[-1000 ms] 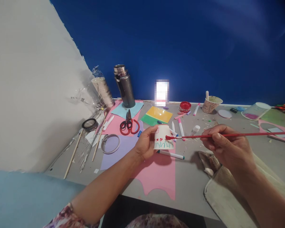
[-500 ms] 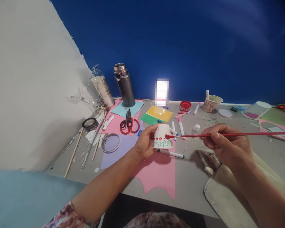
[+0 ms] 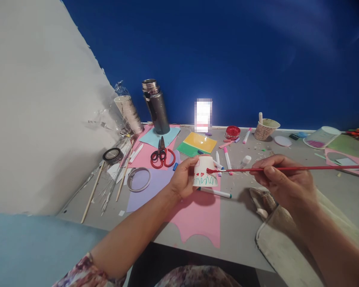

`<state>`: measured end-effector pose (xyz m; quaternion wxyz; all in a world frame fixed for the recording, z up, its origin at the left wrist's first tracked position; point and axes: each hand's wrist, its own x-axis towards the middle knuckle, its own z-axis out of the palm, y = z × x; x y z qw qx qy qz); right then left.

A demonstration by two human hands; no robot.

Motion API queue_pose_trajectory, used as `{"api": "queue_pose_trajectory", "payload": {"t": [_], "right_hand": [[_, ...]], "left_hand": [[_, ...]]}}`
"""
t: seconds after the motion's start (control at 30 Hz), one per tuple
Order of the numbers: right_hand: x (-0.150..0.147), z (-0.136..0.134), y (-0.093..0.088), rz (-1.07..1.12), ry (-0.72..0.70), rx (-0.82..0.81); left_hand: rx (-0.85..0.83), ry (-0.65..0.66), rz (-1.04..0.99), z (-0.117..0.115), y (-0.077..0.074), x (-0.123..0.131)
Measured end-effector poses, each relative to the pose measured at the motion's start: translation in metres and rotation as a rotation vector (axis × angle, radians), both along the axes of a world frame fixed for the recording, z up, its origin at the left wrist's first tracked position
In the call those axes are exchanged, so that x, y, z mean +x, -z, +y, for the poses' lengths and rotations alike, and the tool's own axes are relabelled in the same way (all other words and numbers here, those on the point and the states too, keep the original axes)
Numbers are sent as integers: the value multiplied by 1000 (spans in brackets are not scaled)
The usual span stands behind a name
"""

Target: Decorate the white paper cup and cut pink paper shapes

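My left hand (image 3: pixel 182 179) grips an upturned white paper cup (image 3: pixel 204 172) above a pink paper sheet (image 3: pixel 199 213). Green grass lines and small red flowers are drawn on the cup's side. My right hand (image 3: pixel 283 183) pinches a long red paintbrush (image 3: pixel 287 168) held level, and its red-tipped bristles touch the cup's side. A white marker with a green tip (image 3: pixel 214 193) lies on the table just below the cup.
Red scissors (image 3: pixel 162 155), tape rolls (image 3: pixel 139 179), wooden sticks, a stack of paper cups (image 3: pixel 128 113) and a dark flask (image 3: pixel 155 107) are on the left. A red paint pot (image 3: pixel 233 132), markers and a patterned cup (image 3: pixel 265 129) stand behind. A stained cloth (image 3: pixel 275 231) lies under my right forearm.
The brush tip has shifted slightly left and up along the cup's side. The view has tilted a little, and both hands stay nearly where they were.
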<state>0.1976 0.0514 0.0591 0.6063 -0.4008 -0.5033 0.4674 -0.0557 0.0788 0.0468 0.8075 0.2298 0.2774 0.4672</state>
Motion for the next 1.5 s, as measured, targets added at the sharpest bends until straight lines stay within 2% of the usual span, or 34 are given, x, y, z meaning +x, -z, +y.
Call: {"api": "queue_pose_trajectory", "payload": {"t": [0.5, 1.5], "right_hand": [[2, -1, 0, -23, -45, 59], [4, 1, 1, -30, -28, 32]], "left_hand": [[3, -3, -3, 1, 2, 0], [6, 10, -23, 0, 1, -1]]}}
